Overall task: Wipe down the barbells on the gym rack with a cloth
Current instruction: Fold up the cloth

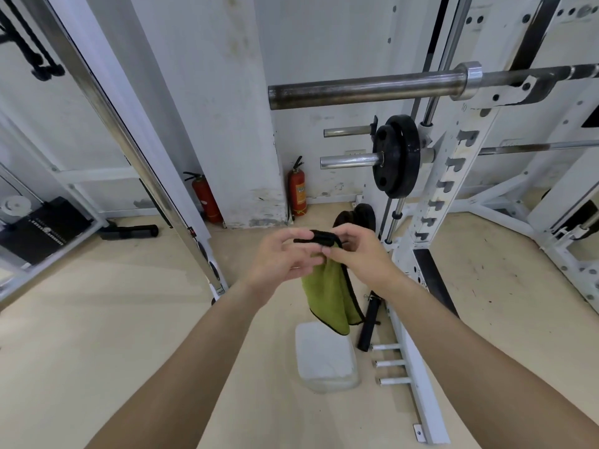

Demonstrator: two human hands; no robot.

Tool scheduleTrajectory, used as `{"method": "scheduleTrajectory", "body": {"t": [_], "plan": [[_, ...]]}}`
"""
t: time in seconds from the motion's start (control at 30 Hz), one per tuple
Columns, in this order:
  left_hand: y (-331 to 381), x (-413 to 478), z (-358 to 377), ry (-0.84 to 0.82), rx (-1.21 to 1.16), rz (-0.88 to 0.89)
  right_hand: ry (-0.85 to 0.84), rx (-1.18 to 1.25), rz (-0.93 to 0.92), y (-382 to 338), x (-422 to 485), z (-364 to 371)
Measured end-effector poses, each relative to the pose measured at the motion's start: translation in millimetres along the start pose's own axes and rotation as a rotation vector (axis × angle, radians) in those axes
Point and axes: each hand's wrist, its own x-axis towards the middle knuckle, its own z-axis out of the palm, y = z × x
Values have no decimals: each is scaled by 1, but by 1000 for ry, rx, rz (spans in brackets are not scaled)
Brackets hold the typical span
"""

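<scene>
both hands [319, 251] pinching top edge of green cloth [334, 298], hanging at chest height below barbell [366, 89]. risk: loose pinch, cloth slips to floor [113, 306]; dangling folds may snag rack [453, 176] pegs.

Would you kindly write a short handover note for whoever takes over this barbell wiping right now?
Left hand: pinches the black-edged top of the green cloth.
Right hand: pinches the same edge. The cloth hangs between the hands, touching no bar.
Upper barbell rests on the white rack, ahead and to the right. The lower bar carries black weight plates.
Done: cloth in hand, no wiping visible.
Left: wipe both bars.
</scene>
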Motion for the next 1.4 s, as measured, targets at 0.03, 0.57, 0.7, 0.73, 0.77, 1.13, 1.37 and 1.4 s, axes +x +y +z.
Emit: {"method": "scheduleTrajectory", "body": {"t": [0.03, 0.57, 0.7, 0.73, 0.77, 1.13, 1.37, 1.4], "plan": [[-9, 3, -6, 33, 149, 51, -22, 44, 37, 4, 2, -2], [-276, 156, -40, 7, 946, -99, -132, -217, 468, 282, 70, 8], [-362, 197, -35, 138, 1040, -22, -19, -223, 434, 386, 82, 25], [-387, 202, -34, 139, 1039, -30, -6, -217, 443, 411, 79, 30], [-413, 206, -32, 129, 1036, -61, 7, -212, 460, 435, 72, 35], [-716, 200, -7, -133, 953, -485, -36, -279, 820, 703, -42, 96], [-716, 250, -13, 276, 532, -392, 127, -273, 810, 711, 23, 94], [-706, 253, -14, 298, 499, -396, 137, -285, 832, 701, 31, 92]]}}
